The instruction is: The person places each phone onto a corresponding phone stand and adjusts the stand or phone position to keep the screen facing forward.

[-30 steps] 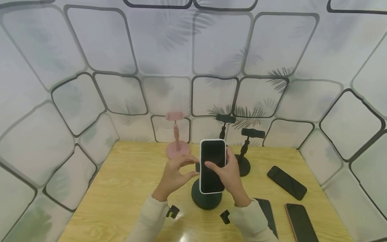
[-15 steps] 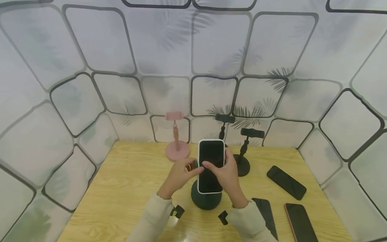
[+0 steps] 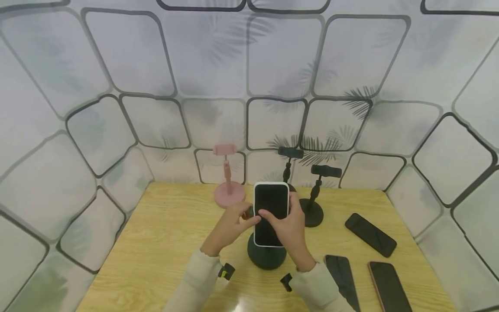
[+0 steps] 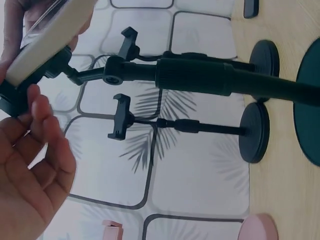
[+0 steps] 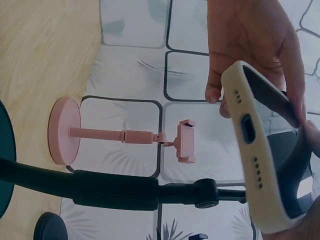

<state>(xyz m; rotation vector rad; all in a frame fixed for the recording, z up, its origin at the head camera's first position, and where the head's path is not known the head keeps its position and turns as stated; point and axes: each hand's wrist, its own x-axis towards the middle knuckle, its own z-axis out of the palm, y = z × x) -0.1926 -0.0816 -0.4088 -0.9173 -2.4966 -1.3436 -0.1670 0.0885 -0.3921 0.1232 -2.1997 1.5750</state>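
Head view: gripping the white-cased phone (image 3: 271, 197) upright in the right hand (image 3: 290, 229), with the thumb across the dark screen, in front of the dark green stand (image 3: 267, 258) on the tabletop (image 3: 171, 229). Crooking the left hand (image 3: 230, 225) at the phone's left edge. Apparently busy with seating the phone in the stand. Farther back, a pink stand (image 3: 230, 195), a nearer black stand (image 3: 313, 213) and a farther black stand (image 3: 289, 153), the last partly covered. To the right, lying flat, a black phone (image 3: 370, 235), a second phone (image 3: 341, 275) partly lost beneath the right sleeve (image 3: 317, 288), and a pink-edged phone (image 3: 389, 284) cut off at the bottom.

Left wrist view: showing the phone nearly edge-on, tilted, against the clamp (image 4: 57, 62) topping the stand, with the left hand's fingers curled at the clamp's near end, seemingly pinching it. Cannot tell whether fully seated. Cut off at the upper corner: most of the right hand.

Right wrist view: facing the phone's bottom end, with the charging port (image 5: 247, 129) plain and the thumbs close together before the screen. Mostly out of frame: the right hand again. Probably calling next for steadying the phone squarely while working the clamp's side over its edge.
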